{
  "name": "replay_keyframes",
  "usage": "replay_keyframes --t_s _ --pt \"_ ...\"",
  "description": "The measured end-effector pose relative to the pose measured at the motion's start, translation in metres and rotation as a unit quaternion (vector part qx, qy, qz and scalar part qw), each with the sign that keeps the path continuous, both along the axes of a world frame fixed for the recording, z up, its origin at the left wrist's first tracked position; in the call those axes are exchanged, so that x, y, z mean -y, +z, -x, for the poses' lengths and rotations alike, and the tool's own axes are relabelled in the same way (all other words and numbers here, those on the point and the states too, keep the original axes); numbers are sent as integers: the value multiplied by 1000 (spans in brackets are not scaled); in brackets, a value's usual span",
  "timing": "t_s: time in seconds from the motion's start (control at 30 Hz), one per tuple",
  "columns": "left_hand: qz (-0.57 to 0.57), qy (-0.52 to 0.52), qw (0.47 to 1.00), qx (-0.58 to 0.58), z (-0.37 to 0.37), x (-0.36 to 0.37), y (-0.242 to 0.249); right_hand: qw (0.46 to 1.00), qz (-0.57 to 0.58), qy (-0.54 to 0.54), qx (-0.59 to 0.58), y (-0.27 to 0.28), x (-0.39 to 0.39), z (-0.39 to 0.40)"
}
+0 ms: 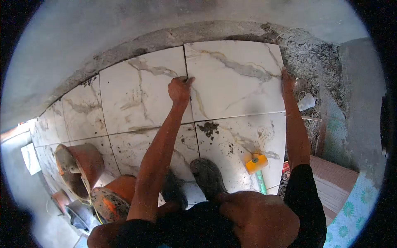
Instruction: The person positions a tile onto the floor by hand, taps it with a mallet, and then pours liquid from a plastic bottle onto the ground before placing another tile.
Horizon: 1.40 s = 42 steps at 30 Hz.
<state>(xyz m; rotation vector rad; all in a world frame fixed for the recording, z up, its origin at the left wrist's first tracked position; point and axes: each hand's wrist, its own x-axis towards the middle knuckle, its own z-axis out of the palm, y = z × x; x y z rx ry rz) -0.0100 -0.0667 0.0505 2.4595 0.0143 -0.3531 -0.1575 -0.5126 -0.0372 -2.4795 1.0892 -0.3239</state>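
A white marble-patterned floor tile (237, 82) lies by the wall, with a dark gap between it and the neighbouring tile (138, 89) on its left. My left hand (179, 91) is closed at that gap, its fingertips by a small dark thing I cannot make out. At the tile's right edge, my right hand (288, 82) grips the side, its fingers partly hidden. A mallet with a yellow head (256, 163) and a green handle lies on the tile nearer my feet. Dark mortar crumbs (209, 129) are scattered near the joint.
Orange buckets (89, 163) crusted with mortar stand at the lower left. Bare rough ground (308, 62) runs along the right, with a clear plastic piece (307, 102) on it. Stacked boxes (333, 177) sit at the lower right. A concrete wall (165, 20) borders the far side.
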Motion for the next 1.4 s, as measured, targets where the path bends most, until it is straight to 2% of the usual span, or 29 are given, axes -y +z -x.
replay_keyframes --t_s 0.07,0.17,0.23,0.27,0.3,0.33,0.37,0.4,0.5,0.53,0.57,0.63,0.67,0.7,0.73,0.8,0.87,0.93,1.0,1.03,1.07,1.1,1.17,1.23,1.27,1.33,1.4 --pt "12 4 1000 10 3 2 10 997 12 -32 76 5 -3 3" --pt "33 2 999 17 4 0 12 999 -28 -14 25 9 -2 5" --pt "42 -8 999 16 3 -4 7 995 -80 -54 -26 36 -23 1" --pt "22 -30 998 41 3 -6 5 995 -78 -56 -20 31 -22 2" --pt "2 -51 997 66 3 -7 3 988 86 38 -123 15 -15 6" --pt "4 -54 996 70 3 -9 2 935 246 127 -222 11 -14 8" --pt "-10 -57 996 64 1 -10 2 935 248 121 -221 7 -14 14" --pt "-23 -61 996 58 -1 -11 -1 946 247 133 -163 4 -16 18" --pt "-67 -99 993 15 -13 -11 -7 979 150 72 -119 -6 -10 14" --pt "-66 -87 994 11 -13 -9 -5 985 145 86 -45 -5 -13 14" --pt "-61 -94 994 13 -15 -11 -8 997 44 58 17 -5 -17 15" --pt "-94 -144 984 54 -21 -15 -22 975 -145 -15 166 1 -29 13" --pt "-112 -183 973 84 -22 -15 -18 998 -19 -9 62 26 -45 7" --pt "-131 -217 961 114 -25 -15 -15 999 45 -7 7 38 -50 4" --pt "-141 -203 968 52 -30 -13 -16 993 108 -8 -48 49 -55 2" --pt "-144 -227 961 73 -34 -12 -18 995 -44 -84 11 55 -58 -5" --pt "-153 -244 954 87 -35 -9 -8 997 -25 -75 -13 37 -43 -3" --pt "-218 -225 947 66 -35 4 10 997 0 -44 -57 6 -27 3" --pt "-190 -218 957 33 -42 0 -3 996 -8 -4 -88 10 -25 3" --pt "-229 -271 935 10 -47 0 -5 995 -15 12 -103 14 -25 3" --pt "-191 -235 951 64 -45 1 -10 992 -32 27 -116 19 -25 3" --pt "-195 -232 952 54 -43 4 -3 991 -49 35 -121 25 -26 2" --pt "-198 -229 952 35 -38 3 0 995 -47 -5 -93 42 -39 -2" --pt "-175 -186 965 66 -34 5 9 996 -25 -42 -68 44 -41 -4" --pt "-203 -160 966 10 -31 11 21 997 -20 -66 31 39 -42 -8" --pt "-217 -163 962 26 -27 12 23 987 -16 -90 130 29 -41 -10" --pt "-229 -167 958 42 -24 11 27 986 10 -70 149 22 -34 -8"
